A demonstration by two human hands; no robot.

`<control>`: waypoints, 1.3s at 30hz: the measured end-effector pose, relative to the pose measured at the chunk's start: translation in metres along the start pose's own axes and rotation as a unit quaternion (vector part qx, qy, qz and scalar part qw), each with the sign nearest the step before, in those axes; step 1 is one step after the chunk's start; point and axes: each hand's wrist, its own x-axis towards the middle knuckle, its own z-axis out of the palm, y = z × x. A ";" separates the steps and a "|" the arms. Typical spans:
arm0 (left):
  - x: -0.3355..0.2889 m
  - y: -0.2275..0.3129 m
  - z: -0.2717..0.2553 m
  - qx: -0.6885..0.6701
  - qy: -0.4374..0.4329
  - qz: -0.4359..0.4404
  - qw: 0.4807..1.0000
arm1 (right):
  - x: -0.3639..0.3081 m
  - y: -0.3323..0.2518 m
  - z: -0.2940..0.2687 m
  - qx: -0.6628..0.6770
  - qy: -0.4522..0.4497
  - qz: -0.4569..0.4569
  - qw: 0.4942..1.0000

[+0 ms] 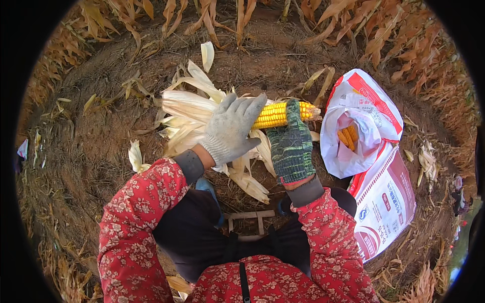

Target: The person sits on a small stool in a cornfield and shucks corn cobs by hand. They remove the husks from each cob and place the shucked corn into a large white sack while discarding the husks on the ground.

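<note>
A yellow ear of corn [273, 116] lies crosswise between my two gloved hands, its kernels bare and its tip pointing right. My right hand [293, 141], in a dark green knit glove, is wrapped round it near the tip. Over the other end is my left hand [232, 123] in a pale grey glove, its fingers closed about the base and the husk there. Pale dry husk leaves [189, 106] fan out to the left of that hand. More husks [247, 179] lie on the ground beneath both hands.
To my right stands an open white and red woven sack [331, 146] with corn ears [348, 136] inside. Another printed sack [386, 202] lies flat below it. A small wooden frame [250, 215] is between my feet. Dry corn stalks [202, 15] line the far edge.
</note>
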 end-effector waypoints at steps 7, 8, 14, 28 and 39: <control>0.003 -0.018 -0.012 0.043 -0.106 -0.074 0.991 | 0.003 -0.012 0.010 0.007 -0.028 -0.035 0.999; -0.001 -0.008 -0.009 0.052 -0.119 -0.089 0.988 | 0.007 -0.015 0.008 -0.005 -0.043 -0.044 0.998; 0.006 0.030 -0.039 -0.242 -0.338 -0.195 0.889 | 0.014 -0.036 0.007 -0.060 -0.052 -0.029 0.996; -0.018 0.010 -0.048 -0.242 -0.270 -0.262 0.894 | 0.044 -0.067 0.023 -0.879 -0.068 -0.377 0.283; -0.039 -0.073 -0.011 -0.229 -0.187 -0.367 0.882 | -0.022 0.018 -0.016 -0.820 -0.521 -0.124 0.203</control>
